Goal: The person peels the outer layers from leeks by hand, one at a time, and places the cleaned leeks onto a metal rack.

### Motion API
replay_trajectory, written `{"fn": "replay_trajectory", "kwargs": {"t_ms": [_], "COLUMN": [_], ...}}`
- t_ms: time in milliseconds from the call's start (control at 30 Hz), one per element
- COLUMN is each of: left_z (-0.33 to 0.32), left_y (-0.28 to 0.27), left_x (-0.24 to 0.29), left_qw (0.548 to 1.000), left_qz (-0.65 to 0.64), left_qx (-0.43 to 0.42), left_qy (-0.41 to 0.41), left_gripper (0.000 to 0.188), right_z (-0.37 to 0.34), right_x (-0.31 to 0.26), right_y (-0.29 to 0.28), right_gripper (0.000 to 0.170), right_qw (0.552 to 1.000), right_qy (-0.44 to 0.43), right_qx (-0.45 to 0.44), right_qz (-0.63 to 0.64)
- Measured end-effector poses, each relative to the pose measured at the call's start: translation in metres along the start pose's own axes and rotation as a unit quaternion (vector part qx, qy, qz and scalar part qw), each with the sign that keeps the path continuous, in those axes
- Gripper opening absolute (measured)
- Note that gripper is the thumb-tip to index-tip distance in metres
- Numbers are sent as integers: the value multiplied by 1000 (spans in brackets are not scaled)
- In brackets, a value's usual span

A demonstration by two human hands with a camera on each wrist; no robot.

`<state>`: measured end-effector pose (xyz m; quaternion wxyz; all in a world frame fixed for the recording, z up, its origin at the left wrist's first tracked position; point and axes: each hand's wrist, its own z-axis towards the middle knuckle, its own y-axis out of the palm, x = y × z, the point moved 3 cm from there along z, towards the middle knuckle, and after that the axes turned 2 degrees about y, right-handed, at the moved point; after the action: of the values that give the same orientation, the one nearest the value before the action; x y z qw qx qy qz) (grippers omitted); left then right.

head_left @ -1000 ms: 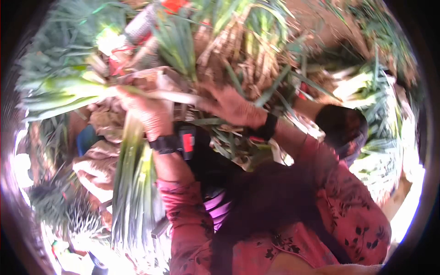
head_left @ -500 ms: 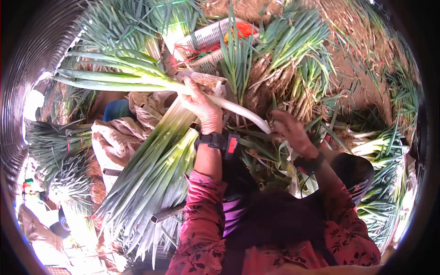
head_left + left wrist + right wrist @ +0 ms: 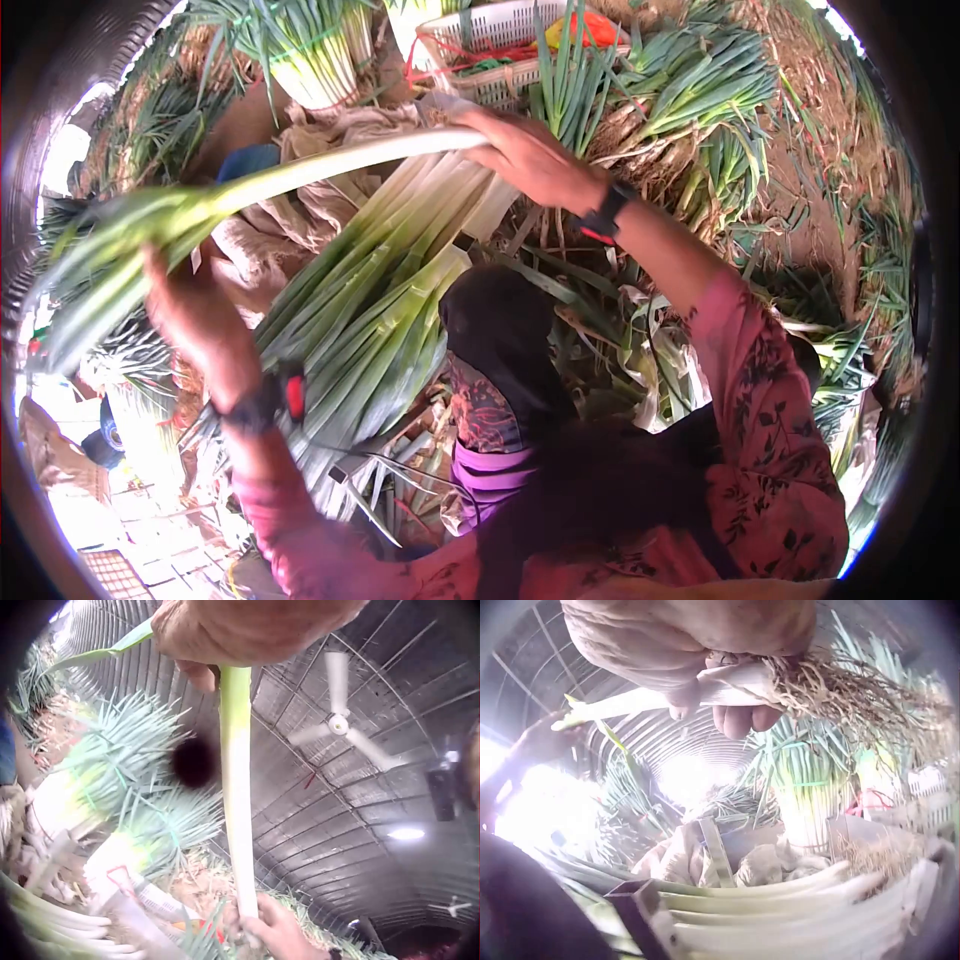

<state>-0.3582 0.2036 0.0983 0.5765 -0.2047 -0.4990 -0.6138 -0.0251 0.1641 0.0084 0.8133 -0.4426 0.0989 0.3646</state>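
Held leek: spans between both hands, above the leek pile, white end over the pile's root end, leaves out past its left side. Right hand: clamped on the white end, just behind the roots. Left hand: left of the pile, fingers closed round the leek by its leaves; blurred in head view. Sacking lies left of the pile. White crate sits beyond the pile's root end, tied bundle beyond the sacking. Metal frame carries the pile.
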Motion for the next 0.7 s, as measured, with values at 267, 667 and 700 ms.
{"fn": "replay_trajectory", "kwargs": {"t_ms": [267,667,700], "left_z": [-79,2,15], "left_y": [-92,-30,-37], "left_x": [10,-101,-123], "left_qw": [939,753,753], "left_qz": [287,459,458], "left_qx": [61,-404,-406], "left_qy": [-177,-243,-244], "left_gripper": [55,46,46], "right_z": [93,83,87], "right_x": [30,179,178], "right_y": [135,204,202], "right_gripper": [15,27,28], "right_qw": [978,918,905], "right_qy": [-90,0,16], "right_qx": [-179,-260,-276], "right_qz": [-56,-301,-323]}}
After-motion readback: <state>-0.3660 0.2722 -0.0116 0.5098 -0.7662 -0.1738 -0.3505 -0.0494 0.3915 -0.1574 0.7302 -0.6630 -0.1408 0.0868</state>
